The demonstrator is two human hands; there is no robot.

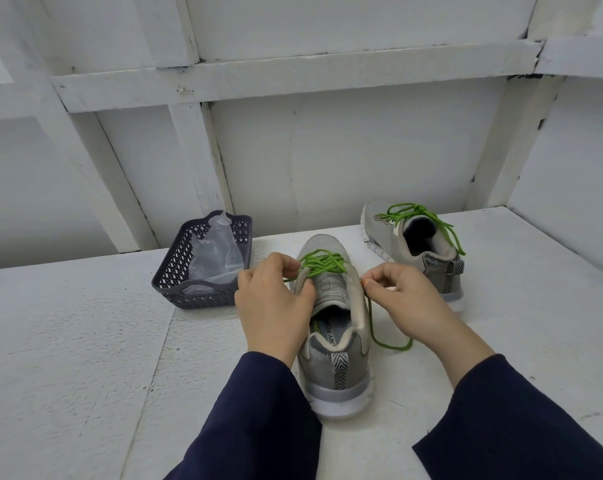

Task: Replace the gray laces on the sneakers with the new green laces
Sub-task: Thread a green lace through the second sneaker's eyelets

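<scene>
Navy sleeves (258,420) are reaching in from the bottom edge, and I am watching both arms converge on the near sneaker (338,372). It is standing around the middle of the white platform (68,341), heel toward me and toe pointing at the back wall. I am judging that this placing is giving both hands equal reach to the two eyelet rows.

The left hand (272,303) is curling its fingers round the green lace (322,264) on the shoe's left side. Its thumb is pressing near the tongue, apparently steadying the upper while the cord is being drawn. The right hand (409,299) is pinching the other run of the same lace just beside the shoe's right collar. From that pinch the free end (392,346) is trailing down and looping on the platform to the right of the shoe.

Green crossings are bunching over the front of the tongue while the part nearer the collar is looking bare, so I am taking this shoe as partly laced.

The far sneaker (428,251) is sitting toward the back right corner, well apart from the hands. It is already wearing a green lace that seems knotted, its ends draping over the opening, so I am counting it as finished and parked out of the way.

The dark basket (175,271) is resting just left of the left hand and is holding a clear plastic bag (217,254). I am not spotting gray laces anywhere
</scene>
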